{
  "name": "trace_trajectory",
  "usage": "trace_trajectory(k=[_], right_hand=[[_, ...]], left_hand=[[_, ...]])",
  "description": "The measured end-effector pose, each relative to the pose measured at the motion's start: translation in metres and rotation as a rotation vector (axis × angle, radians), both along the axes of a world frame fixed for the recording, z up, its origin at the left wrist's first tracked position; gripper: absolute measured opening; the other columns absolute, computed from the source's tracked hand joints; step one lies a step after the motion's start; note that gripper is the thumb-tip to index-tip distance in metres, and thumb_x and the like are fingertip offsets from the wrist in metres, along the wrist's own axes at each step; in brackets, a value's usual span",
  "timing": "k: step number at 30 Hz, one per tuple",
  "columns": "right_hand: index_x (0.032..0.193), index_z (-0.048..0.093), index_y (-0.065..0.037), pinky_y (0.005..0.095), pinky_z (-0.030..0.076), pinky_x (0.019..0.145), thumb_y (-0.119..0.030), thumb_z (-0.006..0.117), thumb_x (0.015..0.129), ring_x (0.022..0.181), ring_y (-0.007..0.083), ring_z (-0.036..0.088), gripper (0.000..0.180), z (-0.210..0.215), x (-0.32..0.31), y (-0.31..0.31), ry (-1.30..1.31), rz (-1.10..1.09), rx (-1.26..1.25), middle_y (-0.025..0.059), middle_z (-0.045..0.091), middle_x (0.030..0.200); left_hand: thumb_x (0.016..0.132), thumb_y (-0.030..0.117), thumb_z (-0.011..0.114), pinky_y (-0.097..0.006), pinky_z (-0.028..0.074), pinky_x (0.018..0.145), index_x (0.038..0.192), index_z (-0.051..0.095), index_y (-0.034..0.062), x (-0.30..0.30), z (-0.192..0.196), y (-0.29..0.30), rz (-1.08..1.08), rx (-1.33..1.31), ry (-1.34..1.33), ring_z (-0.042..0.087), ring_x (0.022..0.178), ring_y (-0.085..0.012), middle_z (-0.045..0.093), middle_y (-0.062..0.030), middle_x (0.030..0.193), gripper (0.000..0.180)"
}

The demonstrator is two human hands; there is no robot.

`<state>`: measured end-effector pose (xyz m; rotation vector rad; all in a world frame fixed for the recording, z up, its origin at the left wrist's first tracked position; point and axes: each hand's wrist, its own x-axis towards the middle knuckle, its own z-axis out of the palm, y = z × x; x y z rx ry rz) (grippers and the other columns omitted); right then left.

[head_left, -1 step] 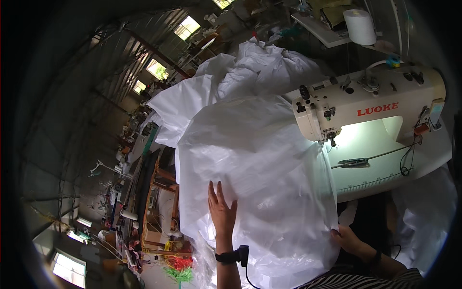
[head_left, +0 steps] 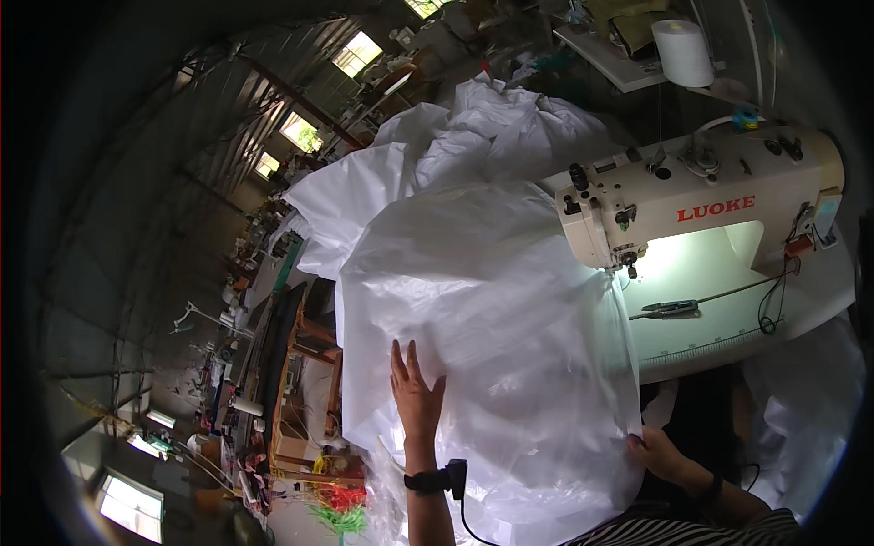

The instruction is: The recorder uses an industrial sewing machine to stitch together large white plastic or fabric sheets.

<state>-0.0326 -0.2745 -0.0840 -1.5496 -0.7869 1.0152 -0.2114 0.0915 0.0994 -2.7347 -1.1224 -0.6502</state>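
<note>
Flat, left hand (head_left: 415, 393) on sheet (head_left: 492, 328), right hand (head_left: 657, 452) pinching edge

sheet (head_left: 492, 300): thin translucent white plastic, glossy (creased) | sewing machine (head_left: 701, 205): smooth cream enamelled metal | desk (head_left: 728, 337): matt pale surface

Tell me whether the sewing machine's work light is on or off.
On. The sewing machine casts a bright glow on the table beneath its arm, beside the needle, while the surrounding workshop is dim.
</note>
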Motion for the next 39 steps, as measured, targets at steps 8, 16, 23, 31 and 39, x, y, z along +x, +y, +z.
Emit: trace_trajectory(k=[8, 16, 23, 31, 39], right_hand=[[0.101, 0.058, 0.002, 0.0389, 0.047, 0.064, -0.016, 0.053, 0.098, 0.068, 0.0264, 0.059, 0.020, 0.007, 0.008, 0.003, -0.207, -0.026, 0.002, 0.0167, 0.061, 0.075], [0.097, 0.060, 0.001, 0.0506, 0.050, 0.069, -0.020, 0.055, 0.095, 0.077, 0.0447, 0.063, 0.021, 0.015, 0.005, 0.007, -0.439, 0.032, -0.038, 0.0250, 0.065, 0.080], [0.084, 0.066, -0.008, 0.0416, 0.049, 0.062, -0.026, 0.073, 0.080, 0.069, 0.0287, 0.067, 0.019, 0.089, 0.031, -0.001, -1.021, -0.067, -0.274, 0.0086, 0.066, 0.071], [0.113, 0.064, -0.006, 0.0459, 0.040, 0.104, -0.021, 0.075, 0.079, 0.121, 0.0305, 0.053, 0.039, 0.148, 0.041, 0.044, -1.216, 0.030, 0.151, 0.0113, 0.058, 0.122], [0.119, 0.062, -0.008, 0.0529, 0.034, 0.111, -0.021, 0.073, 0.081, 0.133, 0.0278, 0.045, 0.042, 0.095, 0.015, 0.031, -1.225, 0.129, -0.024, 0.0107, 0.052, 0.133]], left_hand=[[0.077, 0.002, 0.064, -0.064, 0.029, 0.111, 0.150, 0.035, 0.0191, 0.033, 0.013, 0.048, 0.261, 0.122, 0.142, 0.025, 0.146, -0.0388, 0.023, -0.0147, 0.160, 0.080], [0.068, 0.002, 0.078, -0.046, 0.035, 0.115, 0.145, 0.039, 0.0159, -0.081, 0.011, 0.135, 0.260, 0.031, -0.358, 0.030, 0.141, -0.0441, 0.026, -0.0242, 0.155, 0.088], [0.082, 0.001, 0.067, -0.044, 0.044, 0.105, 0.126, 0.060, 0.0108, -0.027, 0.020, 0.005, -0.443, -0.139, -0.122, 0.057, 0.123, -0.0323, 0.060, -0.0129, 0.131, 0.046], [0.085, 0.012, 0.064, -0.047, 0.049, 0.091, 0.106, 0.069, 0.0036, -0.273, -0.097, 0.133, 0.529, -0.237, -0.018, 0.063, 0.104, -0.0383, 0.067, -0.0211, 0.115, 0.023], [0.079, 0.014, 0.073, -0.052, 0.034, 0.112, 0.138, 0.049, 0.0127, -0.096, 0.000, -0.008, 0.036, 0.215, 0.021, 0.043, 0.136, -0.0333, 0.044, -0.0130, 0.148, 0.064]])
